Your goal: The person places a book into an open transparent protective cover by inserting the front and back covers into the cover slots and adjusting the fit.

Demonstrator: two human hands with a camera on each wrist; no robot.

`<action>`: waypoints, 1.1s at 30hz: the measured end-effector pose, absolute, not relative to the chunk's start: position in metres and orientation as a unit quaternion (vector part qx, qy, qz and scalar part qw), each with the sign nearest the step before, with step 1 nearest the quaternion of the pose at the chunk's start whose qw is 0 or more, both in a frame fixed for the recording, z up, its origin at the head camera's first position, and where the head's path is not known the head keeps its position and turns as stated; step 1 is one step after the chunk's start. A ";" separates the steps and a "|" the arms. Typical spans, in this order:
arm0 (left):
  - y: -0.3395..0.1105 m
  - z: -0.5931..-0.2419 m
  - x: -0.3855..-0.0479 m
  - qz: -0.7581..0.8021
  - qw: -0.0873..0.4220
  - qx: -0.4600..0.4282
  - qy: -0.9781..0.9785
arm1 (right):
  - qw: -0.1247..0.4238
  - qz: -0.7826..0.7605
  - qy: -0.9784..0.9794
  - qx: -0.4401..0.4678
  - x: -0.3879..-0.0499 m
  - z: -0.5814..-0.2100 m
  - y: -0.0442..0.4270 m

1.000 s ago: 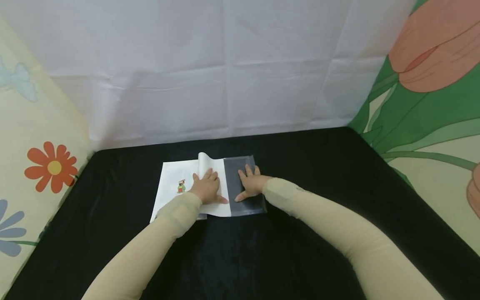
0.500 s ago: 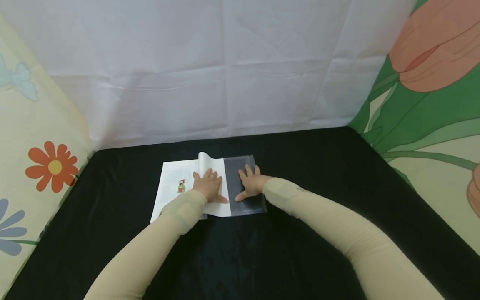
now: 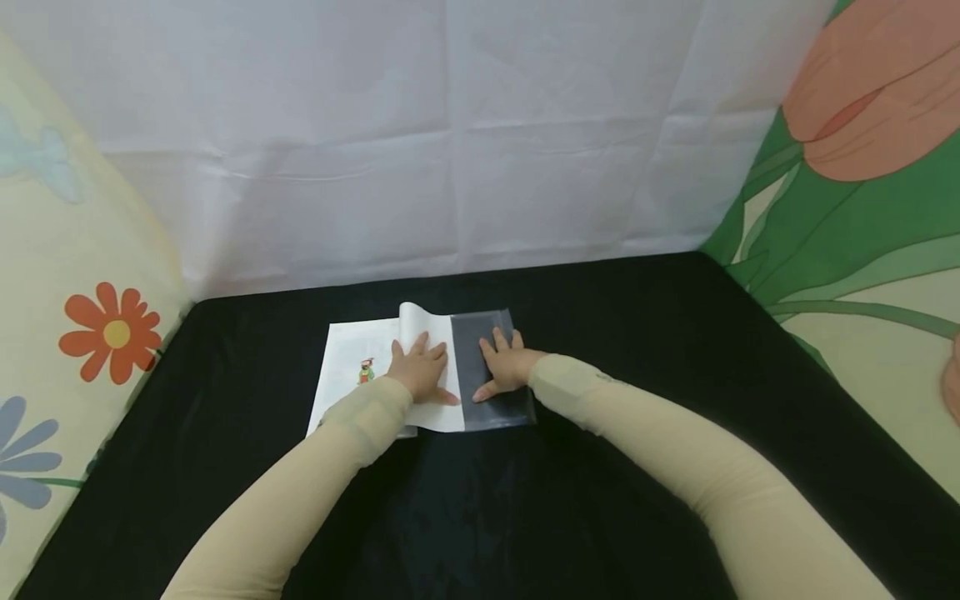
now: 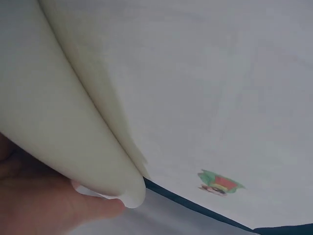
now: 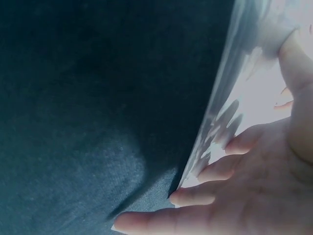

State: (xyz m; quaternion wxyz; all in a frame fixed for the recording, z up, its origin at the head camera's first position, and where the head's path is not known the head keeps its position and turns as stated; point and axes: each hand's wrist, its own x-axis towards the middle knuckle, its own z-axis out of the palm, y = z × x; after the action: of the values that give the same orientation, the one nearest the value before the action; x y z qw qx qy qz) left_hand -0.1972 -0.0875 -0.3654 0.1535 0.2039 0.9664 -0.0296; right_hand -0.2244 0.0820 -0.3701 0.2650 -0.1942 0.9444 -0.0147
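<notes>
A white-paged book [image 3: 347, 350] lies spread on the black cloth, a small cartoon figure [image 3: 365, 371] printed on its left page. One white sheet [image 3: 441, 329] is folded over to the right, its bend standing up in a rounded curl. My left hand [image 3: 417, 372] rests on this sheet with fingers spread. In the left wrist view, the curl [image 4: 63, 112] hides part of that hand. Right of the sheet extends a clear plastic cover [image 3: 468, 346]. My right hand [image 3: 510, 368] presses flat on it, fingers spread; in the right wrist view the plastic's edge [image 5: 210, 117] passes by its fingertips.
Black cloth [image 3: 600, 325] covers the table around the book. A white curtain [image 3: 450, 167] hangs behind it. Printed flower cloths stand at the left [image 3: 112, 225] and right [image 3: 862, 250]. A bit of clear plastic [image 3: 407, 432] shows below the book's near edge.
My left hand and forearm have shifted slightly to the right on the sheet. The right hand stays in place on the plastic. The whole head view has drifted a little.
</notes>
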 end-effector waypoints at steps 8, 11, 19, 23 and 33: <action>-0.089 -0.369 -0.199 -0.013 0.156 0.217 0.963 | 0.263 -0.003 0.942 -0.206 -0.225 -0.371 0.083; -0.089 -0.368 -0.199 -0.015 0.154 0.220 0.963 | 0.262 -0.004 0.943 -0.207 -0.225 -0.372 0.082; -0.090 -0.370 -0.199 -0.002 0.146 0.225 0.963 | 0.265 -0.001 0.942 -0.205 -0.225 -0.369 0.082; -0.089 -0.371 -0.199 0.000 0.144 0.224 0.964 | 0.267 -0.006 0.942 -0.203 -0.225 -0.369 0.083; -0.090 -0.370 -0.201 0.034 0.150 0.223 0.962 | 0.265 -0.004 0.943 -0.201 -0.224 -0.371 0.081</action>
State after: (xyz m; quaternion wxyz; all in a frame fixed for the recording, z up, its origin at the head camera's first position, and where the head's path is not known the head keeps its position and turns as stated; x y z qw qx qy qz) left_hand -0.2007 -0.0897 -0.3705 0.1505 0.2231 0.9625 0.0341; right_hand -0.2238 0.0815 -0.3707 0.2651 -0.2009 0.9430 -0.0042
